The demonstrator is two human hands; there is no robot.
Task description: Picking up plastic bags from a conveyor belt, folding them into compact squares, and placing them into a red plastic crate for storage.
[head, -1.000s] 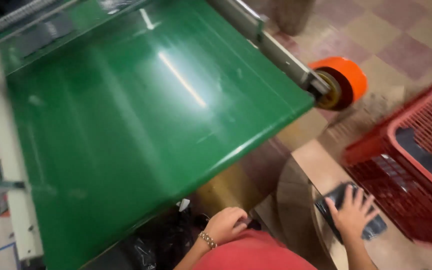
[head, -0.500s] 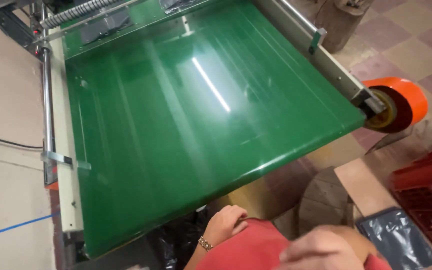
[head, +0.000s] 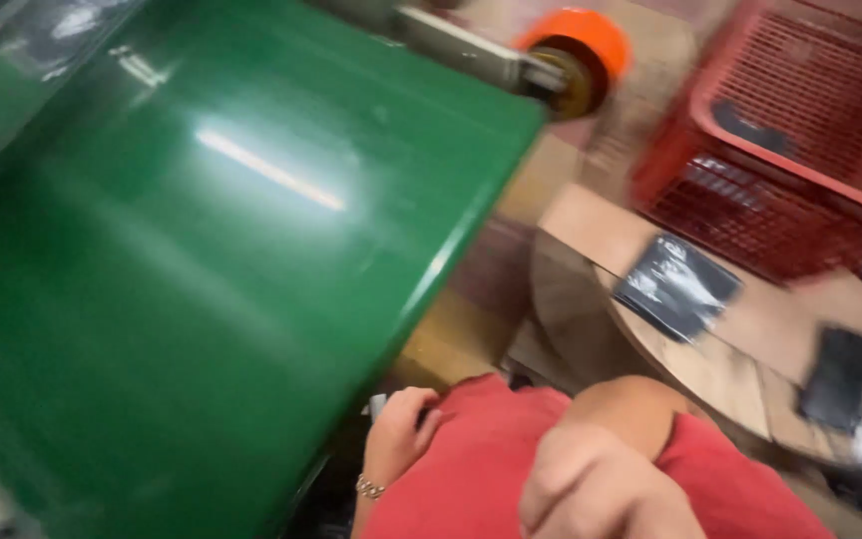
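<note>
We look down, view blurred. Our left hand (head: 399, 434) sits low against the red garment (head: 471, 469), just under the near edge of the green belt (head: 202, 260); its fingers are curled around a small pale object (head: 379, 404), kind unclear. A bracelet (head: 369, 487) circles that wrist. Our right hand (head: 576, 489) is close to the lens, loosely fisted; we cannot tell whether it holds anything. Right of it, on the round wooden counter (head: 710, 369), lies a grey plastic pouch (head: 677, 284), well apart from both hands. A red crate (head: 800, 130) stands beyond, an orange roller (head: 576, 50) at the belt's corner.
</note>
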